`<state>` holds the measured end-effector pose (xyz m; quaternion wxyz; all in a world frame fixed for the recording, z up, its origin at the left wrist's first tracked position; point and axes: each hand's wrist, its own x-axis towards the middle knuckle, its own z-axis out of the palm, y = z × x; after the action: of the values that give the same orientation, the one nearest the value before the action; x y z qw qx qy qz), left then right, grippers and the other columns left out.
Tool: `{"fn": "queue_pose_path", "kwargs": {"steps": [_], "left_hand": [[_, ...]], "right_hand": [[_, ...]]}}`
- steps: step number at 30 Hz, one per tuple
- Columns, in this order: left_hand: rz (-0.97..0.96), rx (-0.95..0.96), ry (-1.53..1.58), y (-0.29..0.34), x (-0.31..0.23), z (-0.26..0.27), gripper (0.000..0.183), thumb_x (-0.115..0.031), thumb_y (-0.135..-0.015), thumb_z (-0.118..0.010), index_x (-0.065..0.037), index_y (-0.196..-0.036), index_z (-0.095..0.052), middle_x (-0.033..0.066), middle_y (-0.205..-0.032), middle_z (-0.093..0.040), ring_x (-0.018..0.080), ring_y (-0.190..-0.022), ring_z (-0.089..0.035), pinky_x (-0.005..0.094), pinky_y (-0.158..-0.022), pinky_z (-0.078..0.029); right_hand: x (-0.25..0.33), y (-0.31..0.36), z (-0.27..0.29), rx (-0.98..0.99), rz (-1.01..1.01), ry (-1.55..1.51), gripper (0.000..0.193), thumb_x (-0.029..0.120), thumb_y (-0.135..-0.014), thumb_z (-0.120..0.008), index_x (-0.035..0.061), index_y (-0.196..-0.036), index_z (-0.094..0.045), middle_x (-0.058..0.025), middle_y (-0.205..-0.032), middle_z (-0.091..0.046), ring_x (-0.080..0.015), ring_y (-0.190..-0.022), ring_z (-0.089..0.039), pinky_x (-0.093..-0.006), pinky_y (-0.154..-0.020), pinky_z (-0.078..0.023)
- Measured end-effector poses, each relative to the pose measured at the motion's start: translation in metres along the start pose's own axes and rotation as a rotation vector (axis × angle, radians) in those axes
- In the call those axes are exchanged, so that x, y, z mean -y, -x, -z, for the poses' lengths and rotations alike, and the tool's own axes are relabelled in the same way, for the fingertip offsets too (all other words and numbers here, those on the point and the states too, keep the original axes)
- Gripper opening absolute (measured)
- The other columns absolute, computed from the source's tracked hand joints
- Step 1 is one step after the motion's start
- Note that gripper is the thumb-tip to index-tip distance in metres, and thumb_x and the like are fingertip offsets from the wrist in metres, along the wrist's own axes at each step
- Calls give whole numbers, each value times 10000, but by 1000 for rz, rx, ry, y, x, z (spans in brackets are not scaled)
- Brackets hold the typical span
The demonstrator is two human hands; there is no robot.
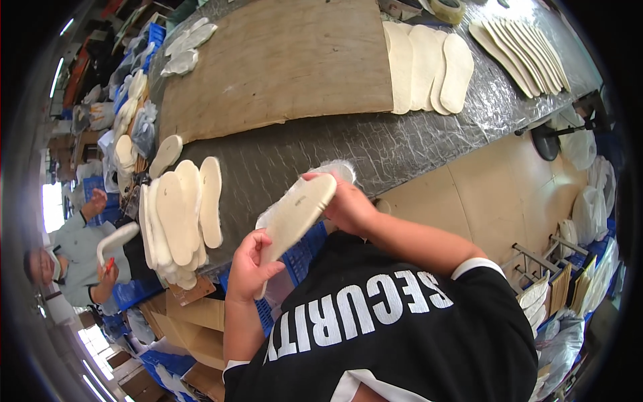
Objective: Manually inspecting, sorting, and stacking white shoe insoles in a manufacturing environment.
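Observation:
A cream insole (292,218) is held tilted in front of my chest, with a fluffy edge showing along its far side. My left hand (249,266) is closed around its lower end, thumb along the near edge. At the upper end my right hand (349,206) grips it, fingers partly hidden behind. Just beyond my right hand, a fluffy white piece (340,169) lies at the table's near edge. To the left, a pile of cream insoles (175,211) rests on the table, with a single insole (165,155) behind it.
A large brown board (281,63) covers the far part of the plastic-covered table (321,144). More insoles (429,67) overlap at its right, and a fanned row (522,57) lies farther right. Another person (87,248) holds an insole at the left. Cardboard boxes (194,321) stand below.

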<state>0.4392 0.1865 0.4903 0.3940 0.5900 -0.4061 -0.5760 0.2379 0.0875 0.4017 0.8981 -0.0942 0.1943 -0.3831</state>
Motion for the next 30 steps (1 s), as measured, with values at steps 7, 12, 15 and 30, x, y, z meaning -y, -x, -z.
{"fn": "queue_pose_path", "kwargs": {"steps": [7, 12, 15, 30], "left_hand": [[-128, 118, -1164, -19, -29, -29, 830, -267, -554, -857, -56, -1199, -380, 175, -1230, -484, 381, -1068, -531, 420, -863, -458], [-322, 63, -1311, -32, -5, -16, 839, -268, -560, -848, -59, -1224, -380, 158, -1176, -492, 337, -1004, -554, 426, -810, -465], [-403, 47, -1334, -36, -4, -8, 800, -267, -563, -845, -57, -1202, -412, 160, -1187, -497, 328, -1022, -546, 423, -804, -469], [-267, 64, -1109, -81, 15, -4, 892, -121, -559, -839, -15, -1332, -406, 178, -1164, -519, 363, -1080, -504, 426, -919, -426]], "right_hand": [[5, 24, 25, -247, 64, 512, 358, 84, -930, -521, -8, -1276, -500, -60, -1026, -638, -114, -917, -588, -253, -806, -473], [-5, 21, 18, -342, 65, 508, 289, 64, -941, -499, -2, -1220, -529, -67, -1022, -635, -113, -914, -584, -257, -830, -471], [-6, 18, 16, -350, 41, 324, 307, 44, -953, -472, 36, -1257, -515, -70, -1054, -625, -110, -926, -581, -251, -837, -472], [10, 39, 50, -509, -5, 658, 502, 20, -941, -365, 76, -1437, -303, -95, -869, -617, -126, -607, -595, -263, -592, -522]]}}
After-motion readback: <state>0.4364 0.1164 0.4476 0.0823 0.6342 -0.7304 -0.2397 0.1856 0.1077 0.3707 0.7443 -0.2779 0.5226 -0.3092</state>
